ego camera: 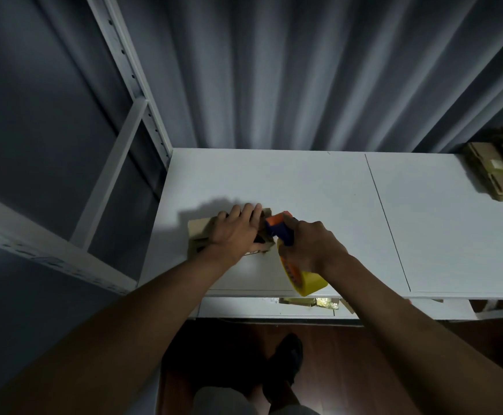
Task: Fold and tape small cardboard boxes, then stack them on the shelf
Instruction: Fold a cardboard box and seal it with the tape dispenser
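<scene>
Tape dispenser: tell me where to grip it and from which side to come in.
Grip the tape dispenser by its handle, between the orange-and-blue head and the yellow tape roll, as the right hand does now. Come from the right and above: the head points left onto the cardboard box, which the left hand presses flat.

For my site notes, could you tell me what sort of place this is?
Probably a small storage or packing room: white metal shelving, a white shelf board as workbench, stacked cardboard boxes, and a grey curtain behind.
</scene>
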